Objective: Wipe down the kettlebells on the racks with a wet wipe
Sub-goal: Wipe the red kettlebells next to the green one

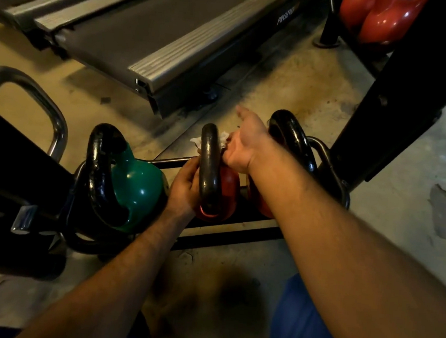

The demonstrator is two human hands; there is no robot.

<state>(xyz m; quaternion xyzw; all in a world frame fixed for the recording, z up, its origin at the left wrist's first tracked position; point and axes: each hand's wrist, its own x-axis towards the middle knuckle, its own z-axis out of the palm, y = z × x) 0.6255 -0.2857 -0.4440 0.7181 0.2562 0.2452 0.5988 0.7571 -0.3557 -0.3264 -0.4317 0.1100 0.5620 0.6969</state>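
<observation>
Red kettlebell (227, 188): smooth glossy coating; handle (209, 165) glossy black, chipped to red at its base. White wipe (196, 141), crumpled soft paper or cloth, beside the fingers (194, 171) at that handle. Green kettlebell (136, 185): glossy smooth shell, black shiny handle. Rack rail (227, 230): matt black metal. Floor (292, 75): rough, stained concrete. Treadmill side rail (173, 51): ribbed, brushed grey metal.
</observation>
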